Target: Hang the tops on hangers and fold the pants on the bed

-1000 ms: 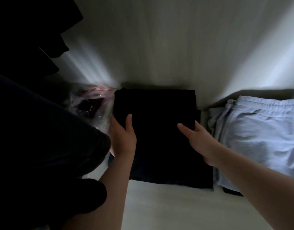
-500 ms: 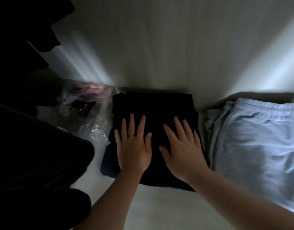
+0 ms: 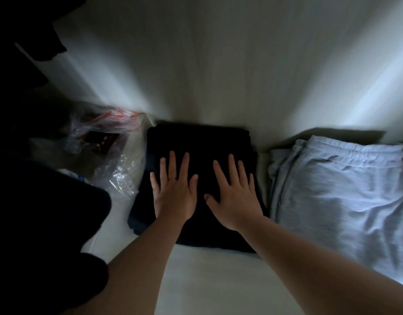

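A folded black garment [image 3: 200,142] lies on a pale surface [image 3: 207,280] against a white back wall. My left hand [image 3: 174,189] lies flat on its left half, fingers straight and spread. My right hand [image 3: 235,196] presses flat on its right half in the same way. To the right, folded light grey sweatpants [image 3: 337,196] lie with the elastic waistband toward the wall. The scene is dim and the black garment's folds are hard to make out.
A crumpled clear plastic bag [image 3: 109,151] with red print and a dark item inside sits left of the black garment. Dark hanging clothes [image 3: 37,212] fill the left side of the view. The white wall [image 3: 218,64] closes the back.
My hands let go of the black garment's side edges and moved onto its top, lying flat with fingers spread. In the last half second they hardly moved.
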